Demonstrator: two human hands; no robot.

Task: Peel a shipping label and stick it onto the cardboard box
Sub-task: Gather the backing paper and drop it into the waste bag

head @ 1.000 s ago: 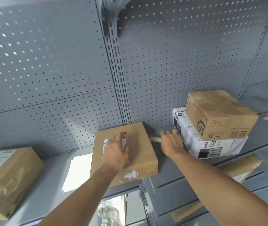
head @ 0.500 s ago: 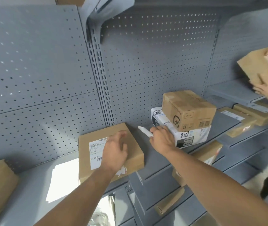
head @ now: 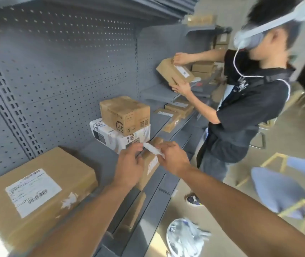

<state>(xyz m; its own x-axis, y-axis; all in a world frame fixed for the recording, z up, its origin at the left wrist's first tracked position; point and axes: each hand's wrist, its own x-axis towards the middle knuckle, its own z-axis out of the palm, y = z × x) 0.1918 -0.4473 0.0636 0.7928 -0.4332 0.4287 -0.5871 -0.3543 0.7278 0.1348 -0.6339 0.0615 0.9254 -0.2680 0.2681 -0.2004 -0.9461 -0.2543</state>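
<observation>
A flat cardboard box (head: 42, 184) lies on the grey shelf (head: 99, 154) at lower left, with a white shipping label (head: 33, 191) stuck on its top. Both my hands are raised in front of the shelf edge, to the right of that box. My left hand (head: 129, 164) and my right hand (head: 174, 158) pinch the two ends of a crumpled white paper strip (head: 152, 149) between them. A smaller cardboard box (head: 148, 167) on the lower shelf is partly hidden behind my hands.
A brown box (head: 125, 112) sits on a white printed box (head: 109, 136) further back on the shelf. Another person (head: 244, 101) stands at the right, holding a labelled box (head: 174, 72). More parcels (head: 175, 110) lie beyond. A white bag (head: 183, 236) lies on the floor.
My left hand has left the flat box's top and joined my right hand on the white strip. The view has swung right, bringing the other person into sight.
</observation>
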